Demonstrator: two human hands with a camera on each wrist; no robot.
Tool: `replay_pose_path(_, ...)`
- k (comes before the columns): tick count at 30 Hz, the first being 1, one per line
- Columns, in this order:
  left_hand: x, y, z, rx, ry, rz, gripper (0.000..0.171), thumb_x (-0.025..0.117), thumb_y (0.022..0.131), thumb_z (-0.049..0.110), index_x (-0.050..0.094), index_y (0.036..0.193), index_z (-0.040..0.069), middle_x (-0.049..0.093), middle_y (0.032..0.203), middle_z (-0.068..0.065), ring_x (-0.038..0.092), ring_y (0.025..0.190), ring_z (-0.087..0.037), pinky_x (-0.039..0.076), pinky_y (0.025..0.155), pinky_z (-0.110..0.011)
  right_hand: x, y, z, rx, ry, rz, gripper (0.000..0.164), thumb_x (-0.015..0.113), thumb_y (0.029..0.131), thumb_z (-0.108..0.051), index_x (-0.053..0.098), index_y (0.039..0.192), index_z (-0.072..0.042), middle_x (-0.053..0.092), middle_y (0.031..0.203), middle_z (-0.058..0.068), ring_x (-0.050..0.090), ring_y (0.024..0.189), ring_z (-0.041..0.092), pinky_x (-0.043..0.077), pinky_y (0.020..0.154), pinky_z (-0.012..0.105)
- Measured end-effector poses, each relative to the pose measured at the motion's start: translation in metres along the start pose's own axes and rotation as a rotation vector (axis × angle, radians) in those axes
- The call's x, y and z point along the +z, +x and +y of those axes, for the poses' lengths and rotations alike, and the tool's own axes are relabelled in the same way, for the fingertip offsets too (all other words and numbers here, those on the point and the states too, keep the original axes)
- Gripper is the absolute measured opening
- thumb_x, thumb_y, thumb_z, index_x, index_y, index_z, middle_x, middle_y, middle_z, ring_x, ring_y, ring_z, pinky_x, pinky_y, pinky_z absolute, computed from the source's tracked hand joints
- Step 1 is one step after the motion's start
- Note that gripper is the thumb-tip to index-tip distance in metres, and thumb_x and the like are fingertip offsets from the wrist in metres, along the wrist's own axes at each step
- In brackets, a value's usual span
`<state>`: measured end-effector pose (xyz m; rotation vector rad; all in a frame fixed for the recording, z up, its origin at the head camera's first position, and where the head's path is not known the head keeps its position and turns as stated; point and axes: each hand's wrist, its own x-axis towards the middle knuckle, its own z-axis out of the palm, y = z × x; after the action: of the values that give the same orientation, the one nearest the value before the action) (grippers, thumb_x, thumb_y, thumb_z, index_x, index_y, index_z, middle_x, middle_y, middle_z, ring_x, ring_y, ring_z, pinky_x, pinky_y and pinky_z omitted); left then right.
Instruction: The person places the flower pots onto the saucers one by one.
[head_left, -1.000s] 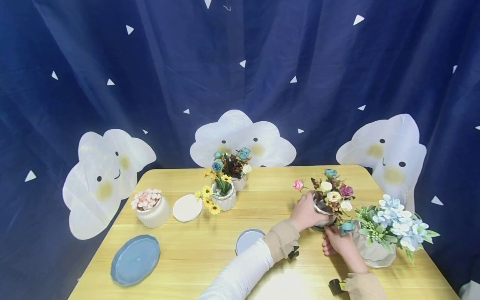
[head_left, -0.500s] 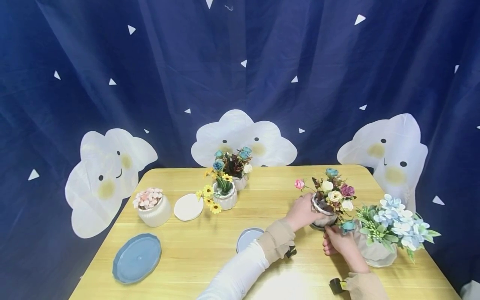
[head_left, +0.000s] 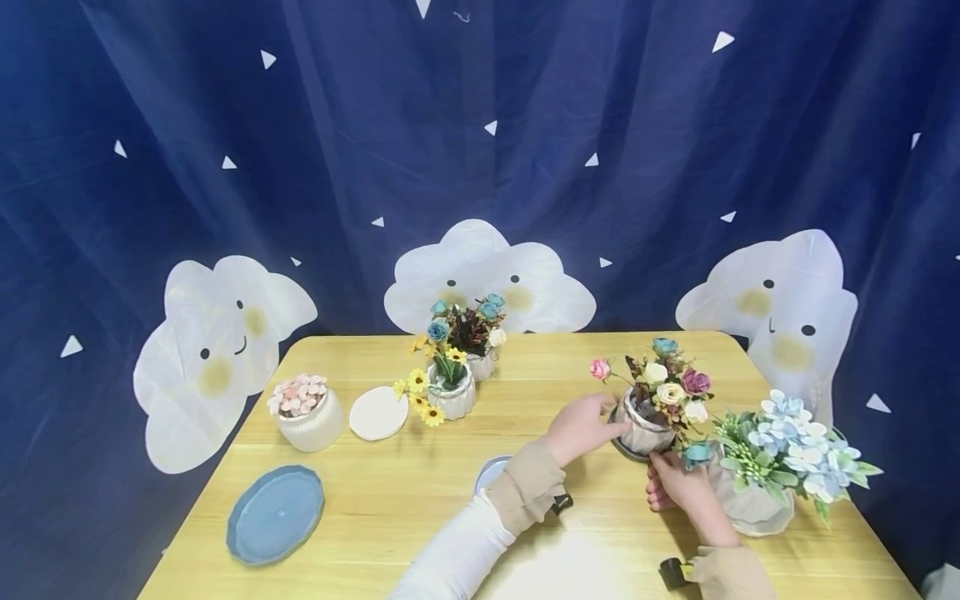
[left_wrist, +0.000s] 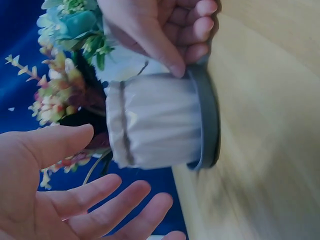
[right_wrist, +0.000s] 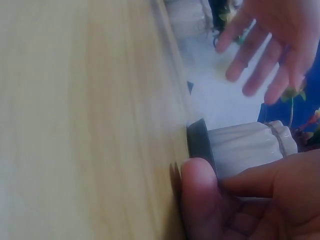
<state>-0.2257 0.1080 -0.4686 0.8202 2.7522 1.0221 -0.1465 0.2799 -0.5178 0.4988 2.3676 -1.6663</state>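
Note:
A white fluted flowerpot (head_left: pixel 647 435) with mixed artificial roses (head_left: pixel 670 392) stands upright on a dark grey saucer (left_wrist: pixel 209 120) at the right of the table. My right hand (head_left: pixel 684 485) pinches the near edge of that saucer, thumb and fingers at its rim. Left of the pot, my left hand (head_left: pixel 581 429) is apart from it, fingers spread and holding nothing. The left wrist view shows a gap between its fingertips and the pot (left_wrist: pixel 155 120). Just right of my right hand is a pot of blue hydrangeas (head_left: pixel 806 446) on a pale saucer (head_left: pixel 765 527).
A lilac saucer (head_left: pixel 491 473) lies partly under my left forearm. Farther left are a blue oval tray (head_left: pixel 275 515), a white saucer (head_left: pixel 378 413) and a pink-flowered white pot (head_left: pixel 311 423). At the back stand a yellow-flowered pot (head_left: pixel 452 396) and a blue-rose pot (head_left: pixel 482 364).
My left hand has let go of the rose pot and moved left, its fingers opening. The pot sits on the dark saucer; my right hand has stayed at the saucer's edge.

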Motion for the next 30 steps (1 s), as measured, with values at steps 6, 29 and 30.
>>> replay_pose_path(6,-0.016,-0.015,-0.013,-0.057,0.001,-0.01,0.046,0.067,0.086,0.039,0.06,0.127,0.018,0.068,0.11,-0.003,0.063,0.093,-0.01,0.05,0.076,-0.022,0.001,-0.001,-0.001,-0.015,-0.005,-0.007,0.034,0.035,0.1,-0.022,0.048,0.082,0.004,0.056,0.059,0.007,0.059,0.047,0.016,0.056,0.049,0.035)
replay_pose_path(29,-0.08,-0.063,-0.07,-0.177,-0.194,0.087,0.048,0.066,0.088,0.035,0.057,0.128,0.009,0.067,0.103,-0.005,0.063,0.088,-0.017,0.051,0.071,-0.028,0.028,-0.012,-0.017,-0.131,-0.219,0.016,0.032,0.049,0.097,-0.018,0.051,0.073,0.003,0.055,0.057,0.009,0.057,0.045,0.019,0.053,0.043,0.035)
replay_pose_path(30,-0.081,-0.064,-0.073,-0.176,-0.211,0.096,0.048,0.066,0.088,0.034,0.057,0.128,0.008,0.067,0.103,-0.005,0.064,0.086,-0.017,0.052,0.07,-0.027,0.031,-0.013,-0.019,-0.141,-0.235,0.02,0.031,0.05,0.096,-0.018,0.051,0.073,0.002,0.055,0.057,0.009,0.057,0.045,0.019,0.053,0.043,0.034)
